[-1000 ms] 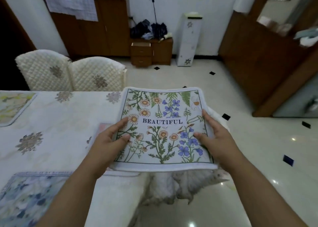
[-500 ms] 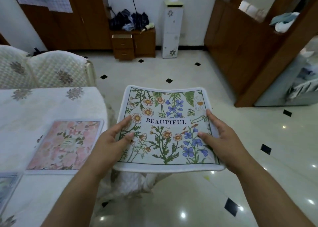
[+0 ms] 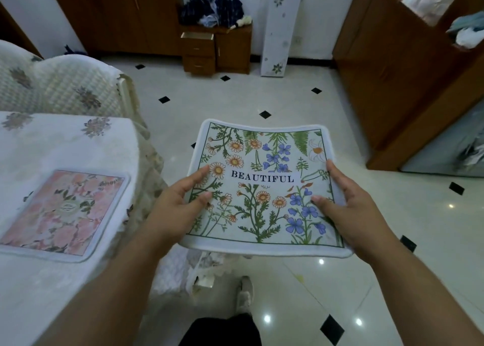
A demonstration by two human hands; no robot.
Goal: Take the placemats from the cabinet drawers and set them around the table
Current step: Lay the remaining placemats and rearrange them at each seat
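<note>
Nearest, at six o'clock, we see one shoe (image 3: 245,293) on the glossy tiled floor (image 3: 392,280), with a dark trouser leg just below it. Our two forearms rise from the lower corners toward the middle of the view. Our left hand (image 3: 178,209) grips the left edge of the floral mat (image 3: 264,188) printed with the word BEAUTIFUL, thumb laid on top and the other fingers (image 3: 195,179) partly on the face; how far the rest curl beneath we cannot tell. Our right hand (image 3: 348,209) clamps the right edge the same way, thumb on the printed side. The mat hangs in the air over the floor, roughly level, its far edge curving slightly, clear of the bench (image 3: 65,146) that lies at nine o'clock. On the bench's pale quilted cloth a pink mat (image 3: 64,214) lies flat near the rounded end. Further out at ten o'clock stand two chairs (image 3: 73,83) with quilted covers, pushed close to the bench. At twelve o'clock, against the far wall, a low wooden cabinet (image 3: 230,49) has its top drawer (image 3: 197,40) pulled open, dark umbrellas (image 3: 212,10) heaped on top. Just right of it stands a tall white floral unit (image 3: 280,31).
</note>
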